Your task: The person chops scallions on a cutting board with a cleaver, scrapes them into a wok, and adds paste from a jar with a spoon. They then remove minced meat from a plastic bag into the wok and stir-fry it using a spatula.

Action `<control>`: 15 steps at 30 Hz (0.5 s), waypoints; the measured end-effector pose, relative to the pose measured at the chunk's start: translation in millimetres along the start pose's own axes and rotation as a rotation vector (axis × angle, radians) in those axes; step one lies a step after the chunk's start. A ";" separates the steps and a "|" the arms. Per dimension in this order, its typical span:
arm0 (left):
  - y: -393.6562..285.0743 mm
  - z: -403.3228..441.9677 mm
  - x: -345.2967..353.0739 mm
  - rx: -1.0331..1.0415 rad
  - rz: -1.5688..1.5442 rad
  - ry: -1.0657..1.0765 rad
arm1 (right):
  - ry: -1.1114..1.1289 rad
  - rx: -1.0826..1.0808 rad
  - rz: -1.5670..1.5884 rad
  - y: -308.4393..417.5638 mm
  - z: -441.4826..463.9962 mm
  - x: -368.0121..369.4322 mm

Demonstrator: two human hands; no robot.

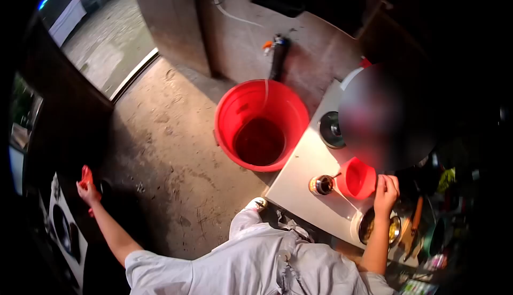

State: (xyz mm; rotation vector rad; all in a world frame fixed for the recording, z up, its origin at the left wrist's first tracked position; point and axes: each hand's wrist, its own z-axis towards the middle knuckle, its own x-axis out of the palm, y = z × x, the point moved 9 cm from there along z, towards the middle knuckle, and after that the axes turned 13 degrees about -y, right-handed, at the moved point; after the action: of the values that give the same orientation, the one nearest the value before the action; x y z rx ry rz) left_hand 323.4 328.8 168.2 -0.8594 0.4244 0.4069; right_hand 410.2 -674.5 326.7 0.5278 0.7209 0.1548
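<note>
My right hand is closed on the right edge of a red plastic dipper, held over the pale counter. Just left of the dipper stands an open jar with dark contents and a thin utensil leaning out. Below my right hand is a metal bowl with yellowish bits of food beside it. My left hand reaches far out to the left, its fingers apart and tinged red, with a red band at the wrist. I make out nothing held in it.
A large red bucket with dark liquid stands on the concrete floor below a tap. The counter carries a dark lid. A stove is at the left. A wooden-handled tool lies right of the bowl. An open doorway is upper left.
</note>
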 end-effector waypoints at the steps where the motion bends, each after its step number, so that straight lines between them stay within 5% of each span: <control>1: 23.5 -2.1 24.3 -0.045 -0.086 0.069 | -0.044 -0.075 -0.051 3.6 1.4 -19.3; 4: 13.5 -93.8 108.9 -0.136 -0.229 0.363 | -0.197 -0.015 -0.238 -49.6 -10.4 -92.2; 5: 3.2 -139.0 138.9 -0.020 -0.167 0.422 | -0.268 -0.013 -0.308 -60.3 -13.5 -120.6; 9: -101.1 -374.0 184.0 0.025 -0.327 0.947 | -0.460 -0.054 -0.609 -97.1 -21.2 -243.1; 10: -184.3 -426.9 124.0 -0.092 -0.420 1.021 | -0.449 -0.044 -0.665 -118.9 -21.4 -264.8; 15: -311.5 -570.8 34.5 0.035 -0.667 1.330 | -0.280 0.108 -0.870 -248.0 -4.4 -307.1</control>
State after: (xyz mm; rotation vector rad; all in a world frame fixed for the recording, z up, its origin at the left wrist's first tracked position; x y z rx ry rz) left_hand 399.7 -299.8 16.5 -1.0921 1.2912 -0.8695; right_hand 167.4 -981.5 378.0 0.2912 0.6300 -0.7592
